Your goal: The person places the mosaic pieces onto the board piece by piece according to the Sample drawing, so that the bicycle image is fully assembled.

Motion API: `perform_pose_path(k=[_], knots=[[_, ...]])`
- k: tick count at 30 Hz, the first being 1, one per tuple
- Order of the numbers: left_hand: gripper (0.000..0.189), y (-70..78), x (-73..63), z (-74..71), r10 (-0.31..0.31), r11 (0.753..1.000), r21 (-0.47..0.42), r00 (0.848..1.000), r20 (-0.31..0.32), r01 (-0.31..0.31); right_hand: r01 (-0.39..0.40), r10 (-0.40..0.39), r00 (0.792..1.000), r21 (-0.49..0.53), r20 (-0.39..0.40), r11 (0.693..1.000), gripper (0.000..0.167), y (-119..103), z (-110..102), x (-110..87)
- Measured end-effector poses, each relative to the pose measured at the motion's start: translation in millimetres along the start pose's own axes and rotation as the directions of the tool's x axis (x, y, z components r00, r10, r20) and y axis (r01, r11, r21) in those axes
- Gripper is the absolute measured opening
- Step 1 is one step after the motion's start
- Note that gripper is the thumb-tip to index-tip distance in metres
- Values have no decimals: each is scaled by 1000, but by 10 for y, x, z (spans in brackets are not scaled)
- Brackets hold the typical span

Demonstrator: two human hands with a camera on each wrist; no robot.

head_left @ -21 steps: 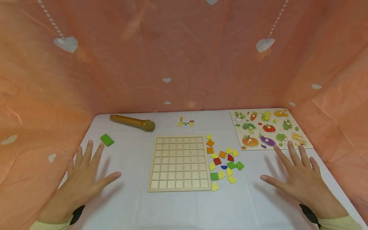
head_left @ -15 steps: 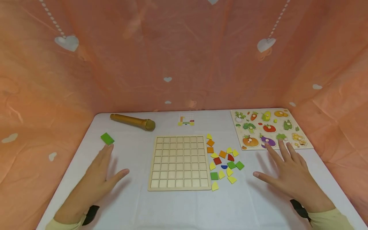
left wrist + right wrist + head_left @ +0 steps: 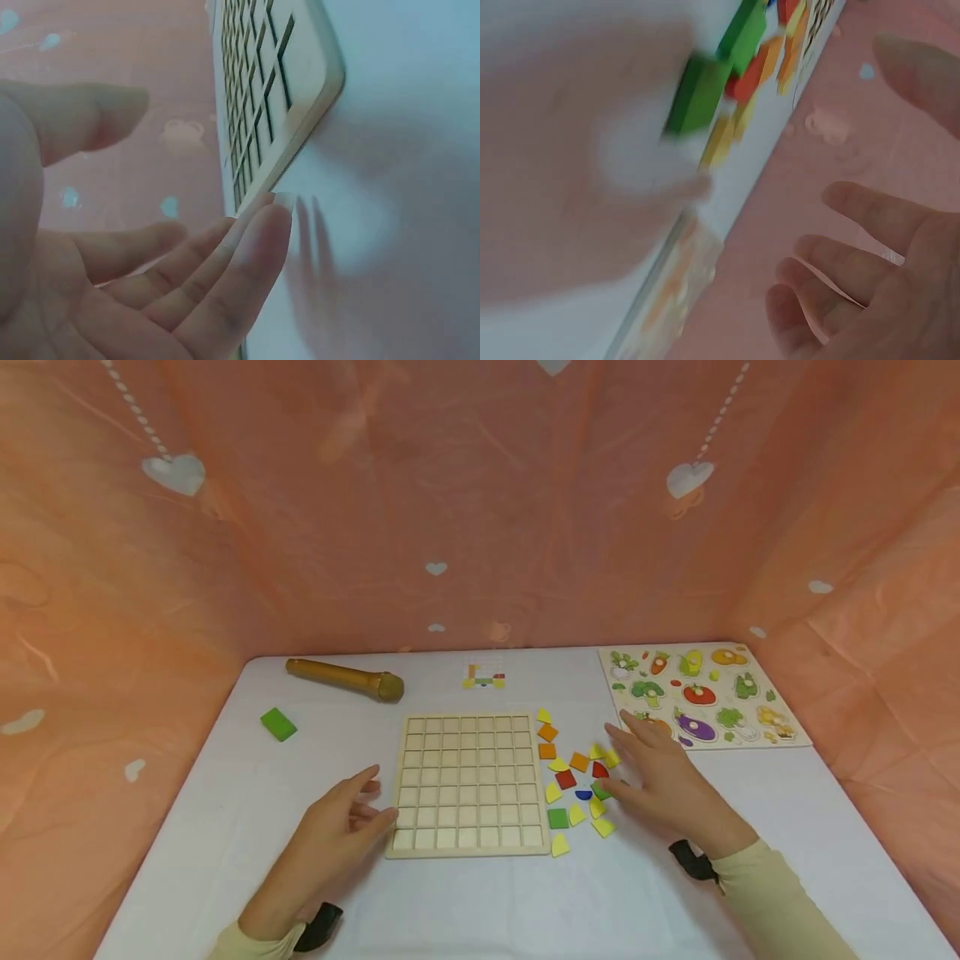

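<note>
As the head view shows, a pale wooden grid board (image 3: pixel 468 785) lies flat on the white-covered bench (image 3: pixel 465 902), its raised ribs dividing it into seven rows and seven columns of shallow square cells within a smooth frame. Just beside its right edge are scattered the coloured pieces (image 3: pixel 566 779): orange, red and green squares, yellow quarter-rounds, a red rounded wedge and a blue half-round, all flat and plain-surfaced. The left hand (image 3: pixel 326 839) is at the board's left edge, fingers loosely bent, thumb apart. The right hand (image 3: pixel 671 785) is over the right fringe of the pieces, fingers relaxed and thumb set away from them. Behind the board lies a small printed card (image 3: pixel 483 675); to the left, a gold microphone (image 3: pixel 345 679) and a green block (image 3: pixel 278 724); to the right, a vegetable puzzle board (image 3: pixel 673 703).

Left wrist view: the fingers, gently curved, point toward a rounded corner of the grid board, whose light-coloured edge is seen obliquely; contact between fingertips and frame cannot be settled from this angle.

Right wrist view: the fingers are parted and slightly curled, apart from the thick green, red, yellow and orange pieces, the nearest green one blurred.
</note>
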State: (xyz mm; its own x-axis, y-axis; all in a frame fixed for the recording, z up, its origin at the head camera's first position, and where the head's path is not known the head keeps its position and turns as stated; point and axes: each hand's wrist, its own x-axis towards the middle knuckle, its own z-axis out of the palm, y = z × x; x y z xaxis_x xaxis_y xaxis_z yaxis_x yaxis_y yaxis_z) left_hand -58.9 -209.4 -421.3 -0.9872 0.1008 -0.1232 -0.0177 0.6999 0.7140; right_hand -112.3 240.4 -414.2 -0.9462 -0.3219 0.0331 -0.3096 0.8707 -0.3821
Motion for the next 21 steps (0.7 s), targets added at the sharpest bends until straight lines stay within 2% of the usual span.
perform_pose_path(k=[4,7,13,21], knots=[[72,-36,26,53,-59,998,-32,998,10,59,-5,5,999,-12,42,1000,74,-92,163,125],[70,-66,48,81,-76,996,-41,997,22,77,-8,8,999,-7,53,1000,65,-119,249,194],[64,-110,90,129,-47,998,-40,998,36,48,0,-1,1000,14,29,1000,44,-144,320,263],[60,-134,87,164,-36,999,-15,999,9,36,23,-23,999,-11,47,1000,31,-167,309,342]])
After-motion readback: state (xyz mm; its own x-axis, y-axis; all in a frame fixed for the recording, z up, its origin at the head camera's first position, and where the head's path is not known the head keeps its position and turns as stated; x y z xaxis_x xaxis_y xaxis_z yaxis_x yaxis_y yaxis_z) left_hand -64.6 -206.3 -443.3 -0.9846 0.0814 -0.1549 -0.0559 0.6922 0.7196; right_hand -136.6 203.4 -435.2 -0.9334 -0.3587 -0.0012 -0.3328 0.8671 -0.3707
